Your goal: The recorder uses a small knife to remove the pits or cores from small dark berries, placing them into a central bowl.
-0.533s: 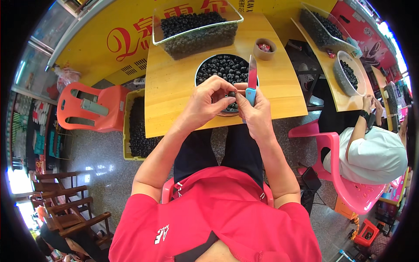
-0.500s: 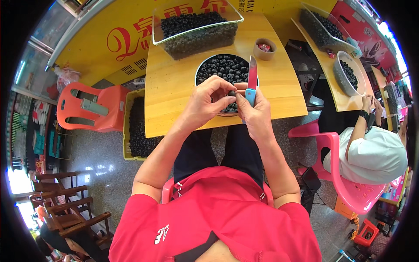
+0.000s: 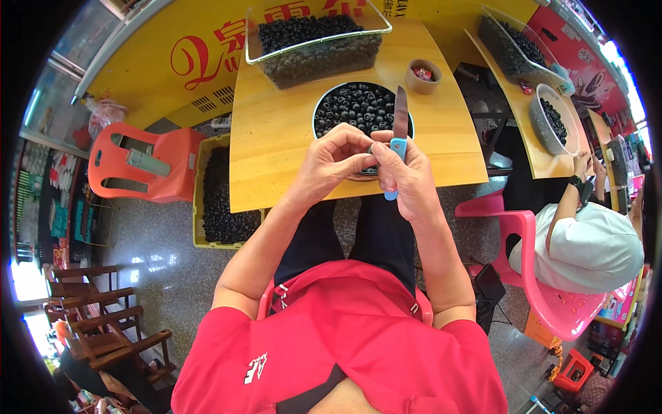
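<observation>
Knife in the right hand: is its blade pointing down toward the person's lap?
No, the knife in the right hand has its blade pointing up and away, over the round bowl of dark fruit.

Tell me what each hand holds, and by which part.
The right hand grips a knife by its blue handle, blade pointing up and away. The left hand pinches a small dark item at its fingertips; the item is mostly hidden.

I see bright, even daylight, soft shadows, white glare blown out at the left rim, edges bent and blurred.
</observation>
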### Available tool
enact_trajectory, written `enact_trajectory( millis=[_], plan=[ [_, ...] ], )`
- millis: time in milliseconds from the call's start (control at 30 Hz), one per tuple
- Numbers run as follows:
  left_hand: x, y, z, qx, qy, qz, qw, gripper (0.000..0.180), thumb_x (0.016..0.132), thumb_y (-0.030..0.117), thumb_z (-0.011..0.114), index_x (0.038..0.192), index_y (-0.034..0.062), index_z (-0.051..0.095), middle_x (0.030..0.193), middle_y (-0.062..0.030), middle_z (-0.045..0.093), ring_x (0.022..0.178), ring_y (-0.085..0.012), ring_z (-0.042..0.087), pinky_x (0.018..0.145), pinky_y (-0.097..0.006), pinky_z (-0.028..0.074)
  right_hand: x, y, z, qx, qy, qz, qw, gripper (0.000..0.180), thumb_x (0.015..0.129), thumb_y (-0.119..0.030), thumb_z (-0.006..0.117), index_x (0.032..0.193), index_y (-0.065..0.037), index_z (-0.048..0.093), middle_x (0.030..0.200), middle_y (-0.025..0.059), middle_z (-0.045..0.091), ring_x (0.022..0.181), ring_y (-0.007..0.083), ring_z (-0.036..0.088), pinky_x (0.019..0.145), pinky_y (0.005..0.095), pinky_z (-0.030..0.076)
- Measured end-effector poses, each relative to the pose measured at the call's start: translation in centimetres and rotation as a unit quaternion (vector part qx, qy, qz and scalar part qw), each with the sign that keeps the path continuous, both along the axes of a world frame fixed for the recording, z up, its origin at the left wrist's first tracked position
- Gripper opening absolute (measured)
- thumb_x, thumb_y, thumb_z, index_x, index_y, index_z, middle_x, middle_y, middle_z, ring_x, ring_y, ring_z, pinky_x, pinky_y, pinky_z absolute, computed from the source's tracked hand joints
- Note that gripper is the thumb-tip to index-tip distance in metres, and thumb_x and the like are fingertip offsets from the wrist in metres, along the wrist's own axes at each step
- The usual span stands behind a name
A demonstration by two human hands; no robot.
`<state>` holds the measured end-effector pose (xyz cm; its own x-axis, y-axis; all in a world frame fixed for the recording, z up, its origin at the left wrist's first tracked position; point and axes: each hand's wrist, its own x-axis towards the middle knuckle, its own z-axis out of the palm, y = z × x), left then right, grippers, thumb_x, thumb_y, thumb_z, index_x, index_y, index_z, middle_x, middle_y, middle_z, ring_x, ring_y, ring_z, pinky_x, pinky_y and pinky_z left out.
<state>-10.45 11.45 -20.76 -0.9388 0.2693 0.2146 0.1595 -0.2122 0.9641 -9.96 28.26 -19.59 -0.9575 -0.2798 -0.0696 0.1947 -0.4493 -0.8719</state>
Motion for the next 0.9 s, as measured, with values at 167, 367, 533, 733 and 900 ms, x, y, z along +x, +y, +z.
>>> enact_trajectory(
  millis=[167, 367, 533, 733, 900],
  plan=[
    [0.9, 0.6, -0.2, 0.065, -0.037, -0.002, 0.997, 0.016, 0.088, 0.005, 0.069, 0.103, 0.0018, 0.064, 0.101, 0.0, 0.055, 0.097, -0.0095, 0.059, 0.084, -0.025, 0.05, -0.1, 0.2, 0.1, -0.025, -0.033, 0.018, 0.999, 0.022, 0.094, -0.018, 0.064, 0.11, -0.004, 0.06, 0.063, -0.0054, 0.05, 0.048, 0.0019, 0.042, 0.044, 0.0181, 0.033],
    [1.4, 1.7, -0.8, 0.108, -0.089, 0.041, 0.989, 0.016, 0.088, 0.003, 0.067, 0.104, 0.0024, 0.063, 0.1, 0.0002, 0.055, 0.097, -0.009, 0.058, 0.084, -0.024, 0.049, -0.2, 0.4, -0.4, -0.012, -0.018, 0.008, 1.0, 0.019, 0.095, -0.017, 0.062, 0.109, -0.005, 0.06, 0.063, -0.0055, 0.05, 0.049, 0.0014, 0.042, 0.044, 0.0183, 0.034],
    [1.2, 1.5, -1.0, -0.019, 0.066, 0.092, 0.993, 0.012, 0.09, 0.006, 0.067, 0.1, 0.0005, 0.064, 0.103, -0.0014, 0.052, 0.096, -0.0093, 0.057, 0.082, -0.023, 0.048, -0.1, 0.5, -0.2, 0.004, -0.004, -0.001, 1.0, 0.018, 0.095, -0.017, 0.061, 0.108, -0.004, 0.06, 0.064, -0.0056, 0.05, 0.049, 0.0012, 0.042, 0.044, 0.0182, 0.034],
    [1.7, 1.7, -0.6, 0.095, -0.062, 0.058, 0.992, 0.015, 0.092, 0.014, 0.066, 0.104, 0.0052, 0.062, 0.098, 0.0027, 0.056, 0.086, -0.0057, 0.055, 0.074, -0.02, 0.046, 0.0, 0.7, -0.1, 0.012, 0.007, 0.008, 1.0, 0.017, 0.097, -0.018, 0.058, 0.108, -0.004, 0.061, 0.07, -0.0052, 0.053, 0.051, 0.0004, 0.042, 0.044, 0.0178, 0.033],
    [1.4, 1.1, -0.6, 0.1, -0.077, 0.075, 0.989, 0.016, 0.093, 0.017, 0.065, 0.105, 0.0079, 0.06, 0.086, 0.0056, 0.057, 0.076, -0.0019, 0.05, 0.069, -0.019, 0.044, -0.1, 1.3, -0.5, 0.395, 0.422, -0.161, 0.8, 0.013, 0.093, -0.013, 0.061, 0.1, -0.002, 0.062, 0.082, 0.008, 0.063, 0.062, 0.0195, 0.06, 0.053, 0.0306, 0.045]
  ],
)
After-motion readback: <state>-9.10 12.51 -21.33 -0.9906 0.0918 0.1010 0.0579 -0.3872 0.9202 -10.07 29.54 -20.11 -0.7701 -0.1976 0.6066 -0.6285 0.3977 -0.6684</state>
